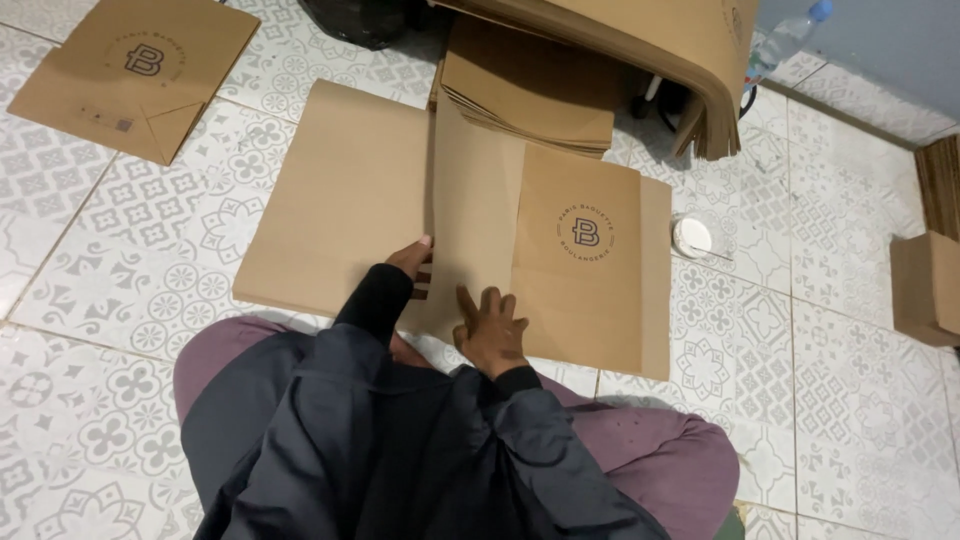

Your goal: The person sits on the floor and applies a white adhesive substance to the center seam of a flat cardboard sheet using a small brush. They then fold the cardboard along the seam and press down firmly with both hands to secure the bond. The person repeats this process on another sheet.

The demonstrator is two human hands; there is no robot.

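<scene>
Right hand [492, 330]: fingers spread and laid flat, palm down, pressing on the near edge of a brown kraft paper sheet [475, 215]; nothing gripped, the hand simply bears on the paper. Left hand [412, 262]: fingers curled at the sheet's left edge, thumb tip up against the fold line; whether the fingertips pinch the edge or only rest against it cannot be told, since the sleeve and the paper hide them. The sheet lies on the floor directly in front of the knees, its middle panel raised slightly along a vertical crease. Its right part carries a folded-over flap [580, 250] with a round dark printed emblem, lying flat. To the left, touching the crease, a plain brown flat panel [340, 190] lies flush on the floor. Just beyond the sheet, a stack of folded brown paper pieces [530, 90] sits at an angle, and above it a thick bundle of large brown sheets [660, 40] droops over from the top edge of view. Far left, well apart, a finished flat paper bag [135, 70] with the same kind of emblem lies on the patterned grey-and-white tile floor [120, 300]. Right of the sheet, near its edge, a small white round lid or dish [691, 237]. At top right, a clear plastic bottle [785, 40] with a blue cap; at the far right edge, a brown box [925, 285]. Person seated, dark sleeves, mauve trousers.
</scene>
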